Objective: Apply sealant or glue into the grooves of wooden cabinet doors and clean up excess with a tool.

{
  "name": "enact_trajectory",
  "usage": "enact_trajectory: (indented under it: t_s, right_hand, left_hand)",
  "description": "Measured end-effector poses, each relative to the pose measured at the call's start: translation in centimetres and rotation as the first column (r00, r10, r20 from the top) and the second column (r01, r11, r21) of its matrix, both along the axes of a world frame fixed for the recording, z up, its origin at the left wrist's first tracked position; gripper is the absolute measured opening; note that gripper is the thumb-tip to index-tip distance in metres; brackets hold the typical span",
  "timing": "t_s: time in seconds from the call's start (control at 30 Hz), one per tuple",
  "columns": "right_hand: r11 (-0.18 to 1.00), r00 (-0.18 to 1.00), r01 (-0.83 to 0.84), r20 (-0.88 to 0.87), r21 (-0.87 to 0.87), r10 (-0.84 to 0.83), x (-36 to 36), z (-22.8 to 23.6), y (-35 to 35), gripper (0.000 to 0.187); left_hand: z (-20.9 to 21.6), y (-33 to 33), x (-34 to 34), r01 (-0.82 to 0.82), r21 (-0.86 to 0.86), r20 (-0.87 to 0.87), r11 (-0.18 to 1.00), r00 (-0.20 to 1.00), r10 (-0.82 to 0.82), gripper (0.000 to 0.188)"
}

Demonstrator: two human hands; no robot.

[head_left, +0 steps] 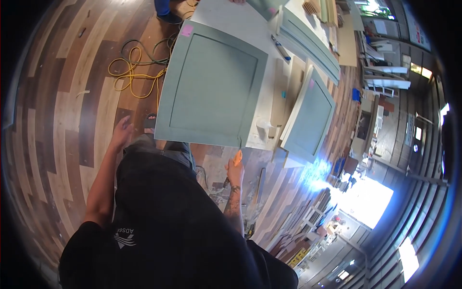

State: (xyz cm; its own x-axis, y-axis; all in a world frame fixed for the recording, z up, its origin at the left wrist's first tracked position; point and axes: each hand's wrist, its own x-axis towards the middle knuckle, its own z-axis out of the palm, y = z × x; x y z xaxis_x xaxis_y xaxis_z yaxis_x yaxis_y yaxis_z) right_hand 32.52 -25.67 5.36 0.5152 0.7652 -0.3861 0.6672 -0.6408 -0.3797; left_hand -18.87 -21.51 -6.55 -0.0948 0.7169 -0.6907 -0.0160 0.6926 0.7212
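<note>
A grey-green cabinet door point(216, 79) with a recessed centre panel lies flat on the white-topped bench in front of me. My right hand point(234, 171) is closed round an orange-handled tool point(238, 156). Its thin dark tip meets the door's near right corner; the kind of tool is too small to make out. My left hand point(123, 131) hangs over the floor left of the door, fingers apart, holding nothing. A pink sticky note point(186, 31) is on the door's far left corner.
A second grey-green door point(312, 115) leans at the bench's right side. A marker-like blue and black tool point(280, 48) lies behind it. Yellow and green cords point(132, 72) coil on the wood-look floor. Another person's leg point(163, 9) stands at the far side.
</note>
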Motion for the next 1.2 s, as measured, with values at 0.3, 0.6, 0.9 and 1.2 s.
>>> enact_trajectory:
  t_s: [0.3,0.6,0.9,1.2]
  right_hand:
    - [0.647,0.648,-0.282,-0.357,0.708,0.673,-22.1,9.6,10.2,0.027]
    - [0.754,-0.210,-0.486,-0.896,0.442,0.390,-23.8,8.1,9.1,0.068]
    - [0.913,0.834,0.256,-0.551,0.317,-0.043,-0.8,-5.1,9.7,0.023]
    - [0.965,0.946,0.249,-0.234,0.087,-0.223,21.1,-12.0,15.0,0.036]
  left_hand:
    - [18.1,6.8,7.8,0.330,0.479,0.410,0.813,0.735,-0.540,0.102]
    - [12.7,0.4,6.5,0.173,0.354,0.522,0.919,0.778,-0.348,0.069]
    - [2.5,-11.5,-1.2,0.017,0.422,-0.298,0.907,0.947,0.121,0.023]
    - [2.1,-19.2,-1.1,0.001,-0.090,-0.491,0.996,0.870,-0.045,0.017]
